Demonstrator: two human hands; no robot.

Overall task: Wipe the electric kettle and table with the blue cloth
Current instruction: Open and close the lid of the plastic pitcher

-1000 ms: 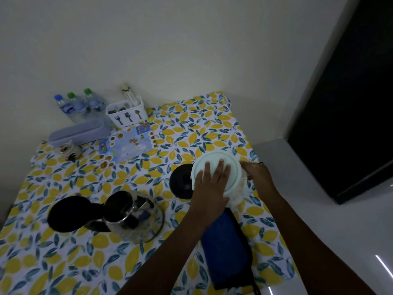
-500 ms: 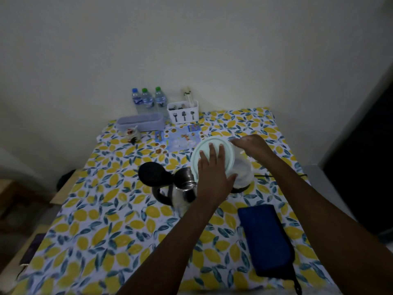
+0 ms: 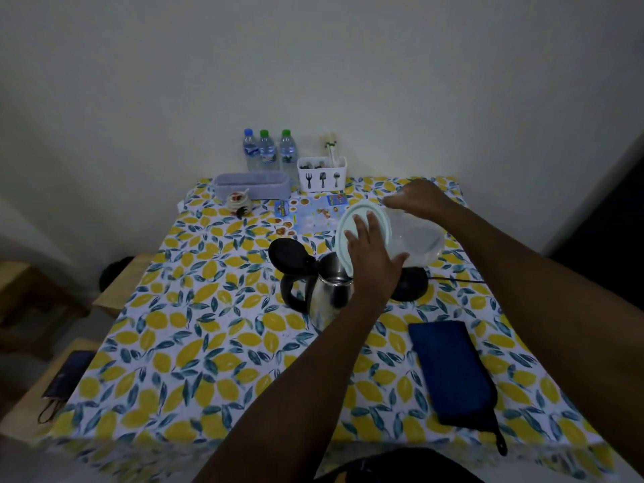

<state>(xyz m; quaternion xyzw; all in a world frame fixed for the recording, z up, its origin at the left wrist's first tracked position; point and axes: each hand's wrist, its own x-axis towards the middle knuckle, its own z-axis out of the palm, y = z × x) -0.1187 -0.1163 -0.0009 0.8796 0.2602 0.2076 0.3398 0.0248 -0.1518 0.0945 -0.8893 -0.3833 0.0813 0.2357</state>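
While lid open, kettle (image 3: 327, 291) upright, handle leftward.

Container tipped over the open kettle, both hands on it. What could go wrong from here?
1. The clear container is tilted above the open kettle; a misaligned pour could spill onto the tablecloth.
2. The black base and its cord lie directly beneath the container; liquid there may be an electrical hazard.
3. The left hand presses only the lid, the right hand the rim; the lid may slip.
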